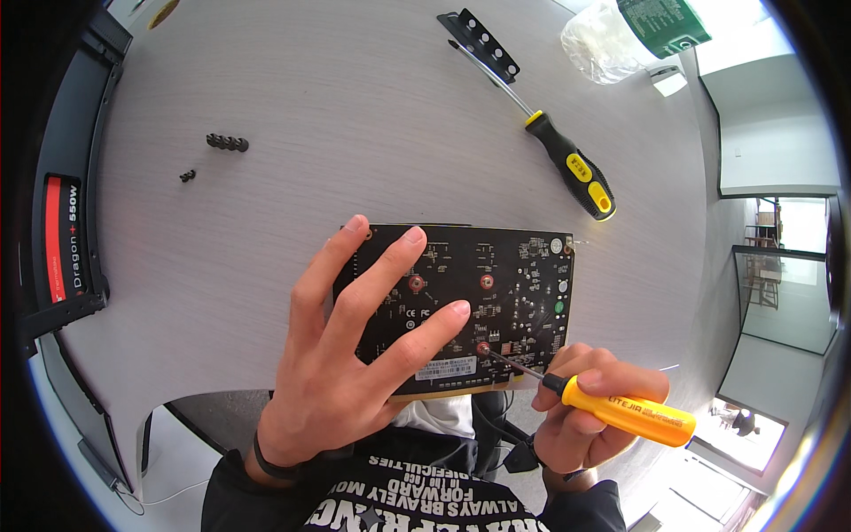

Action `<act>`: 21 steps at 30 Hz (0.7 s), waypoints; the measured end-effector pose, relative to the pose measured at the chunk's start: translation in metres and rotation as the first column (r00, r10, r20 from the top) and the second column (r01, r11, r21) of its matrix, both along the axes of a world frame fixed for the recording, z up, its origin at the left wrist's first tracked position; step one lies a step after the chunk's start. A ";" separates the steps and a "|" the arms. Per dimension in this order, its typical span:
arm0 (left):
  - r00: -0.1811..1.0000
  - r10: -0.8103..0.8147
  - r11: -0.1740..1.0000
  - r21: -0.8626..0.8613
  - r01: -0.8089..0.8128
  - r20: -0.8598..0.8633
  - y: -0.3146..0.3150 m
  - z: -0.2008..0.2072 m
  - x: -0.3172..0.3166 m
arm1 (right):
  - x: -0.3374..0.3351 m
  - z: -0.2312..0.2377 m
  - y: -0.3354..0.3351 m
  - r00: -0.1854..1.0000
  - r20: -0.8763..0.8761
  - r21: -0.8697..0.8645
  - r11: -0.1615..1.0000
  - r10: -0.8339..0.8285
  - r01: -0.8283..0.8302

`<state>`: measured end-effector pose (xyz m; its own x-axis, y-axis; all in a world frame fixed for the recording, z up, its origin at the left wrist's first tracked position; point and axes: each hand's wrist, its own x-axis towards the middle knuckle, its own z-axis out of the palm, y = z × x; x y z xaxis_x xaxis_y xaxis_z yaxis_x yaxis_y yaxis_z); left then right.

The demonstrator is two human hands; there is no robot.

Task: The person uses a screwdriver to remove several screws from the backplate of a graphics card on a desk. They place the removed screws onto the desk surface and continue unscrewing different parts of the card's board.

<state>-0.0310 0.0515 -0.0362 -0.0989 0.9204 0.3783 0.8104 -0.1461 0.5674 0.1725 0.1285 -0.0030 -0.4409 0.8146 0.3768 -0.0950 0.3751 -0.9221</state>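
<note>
two red-ringed screws in, one seemingly unfinished
left hand spans black circuit board; right hand clasps yellow-handled screwdriver

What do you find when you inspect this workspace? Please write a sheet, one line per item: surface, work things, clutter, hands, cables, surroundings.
Surface: grey table with a wood-like grain.
Work things: black circuit board at the table's near edge; yellow screwdriver, its tip at a red ring on the board.
Clutter: larger black-and-yellow screwdriver; black strip with holes by its tip; small black screws in two groups; clear plastic container or bag.
Hands: left hand spread over the board; right hand closed around the yellow handle.
Cables: thin white cable, lower left; ends unclear.
Surroundings: black case at left; white walls at right.
</note>
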 end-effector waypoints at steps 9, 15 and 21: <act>1.000 -0.001 1.000 0.007 0.001 -0.004 -0.001 0.002 -0.001 | -0.009 0.013 0.004 0.970 0.238 0.183 0.978 0.051 -0.097; 0.994 -0.089 0.994 -0.057 0.093 0.068 -0.005 0.008 -0.009 | -0.009 0.024 0.001 0.946 0.323 0.254 0.965 -0.025 -0.061; 0.972 -0.159 0.982 -0.070 0.174 0.174 -0.018 0.044 -0.019 | -0.024 0.046 0.011 0.898 0.420 0.433 0.898 -0.129 -0.074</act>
